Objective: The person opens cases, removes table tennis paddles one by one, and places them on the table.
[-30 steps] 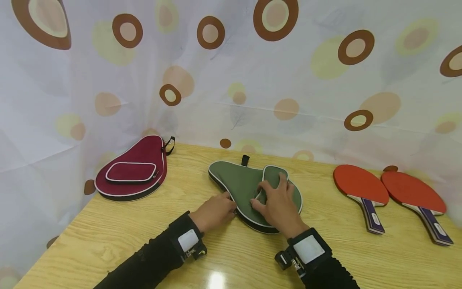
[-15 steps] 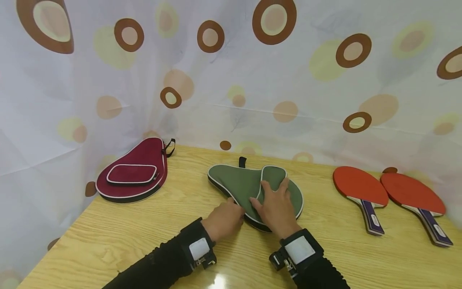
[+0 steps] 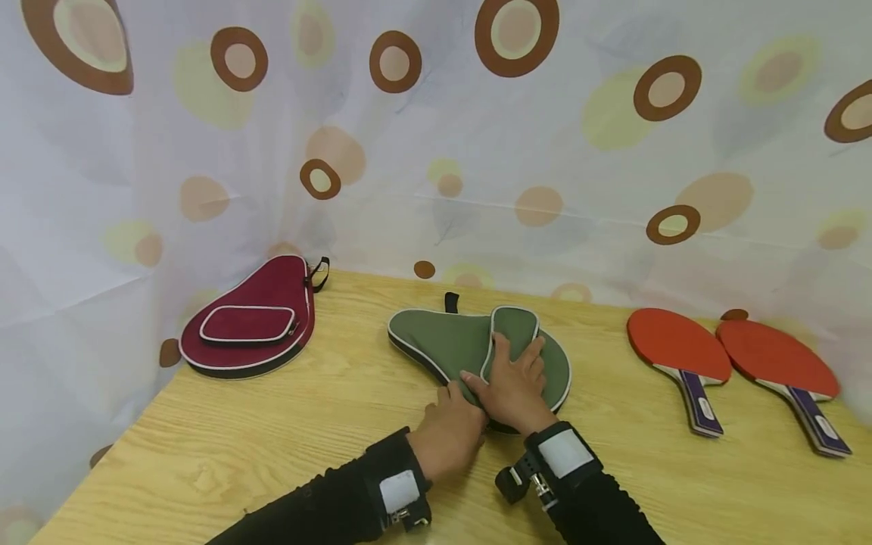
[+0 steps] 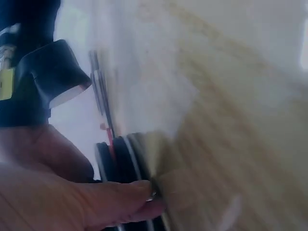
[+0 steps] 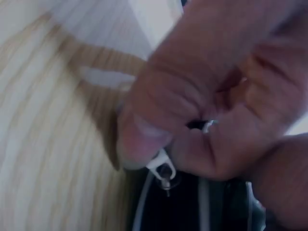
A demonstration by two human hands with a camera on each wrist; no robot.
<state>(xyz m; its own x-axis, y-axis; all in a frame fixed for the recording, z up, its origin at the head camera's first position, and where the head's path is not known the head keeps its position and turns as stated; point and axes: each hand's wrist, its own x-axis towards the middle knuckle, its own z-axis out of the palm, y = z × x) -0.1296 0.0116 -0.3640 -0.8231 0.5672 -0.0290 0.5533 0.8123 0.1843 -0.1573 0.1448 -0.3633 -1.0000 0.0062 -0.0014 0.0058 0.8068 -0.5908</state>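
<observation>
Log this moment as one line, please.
left hand: pinches zipper pull | right hand: rests on green case | maroon case: on table, left | bats: on table, right

Bright, even light covered the table (image 3: 272,424); the left-wrist view was blurred and hazy, the right-wrist view dim, with shadow across the table.

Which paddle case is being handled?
The green paddle case: the right hand rests on it, the left hand pinches its zipper pull. The maroon paddle case lies apart, untouched.
</observation>
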